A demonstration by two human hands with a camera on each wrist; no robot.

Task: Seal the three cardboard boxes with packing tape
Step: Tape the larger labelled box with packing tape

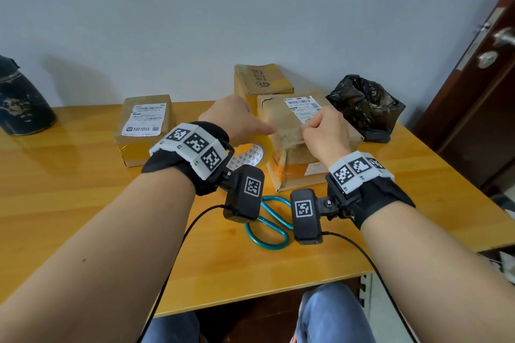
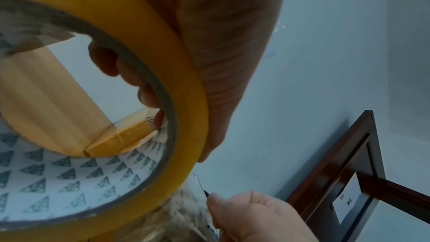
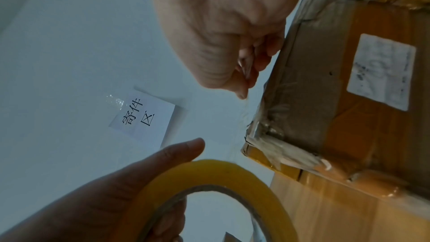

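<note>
Three cardboard boxes stand on the wooden table (image 1: 83,203): one at the left (image 1: 145,131), one at the back (image 1: 262,79), and the nearest one (image 1: 295,145) in the middle. My left hand (image 1: 237,120) grips a yellowish roll of packing tape (image 1: 255,152) beside the middle box, fingers through its core (image 2: 139,84) and thumb on the outside. My right hand (image 1: 323,131) pinches the clear free end of the tape (image 3: 244,69) just over the middle box's top left edge (image 3: 279,80). A short clear strip (image 2: 193,200) runs from the roll to that hand.
Teal-handled scissors (image 1: 267,225) lie on the table close to me, under the wrist cameras. A black plastic bag (image 1: 365,103) sits right of the boxes. A dark flask (image 1: 22,100) stands at far left. A brown door (image 1: 487,92) is at the right.
</note>
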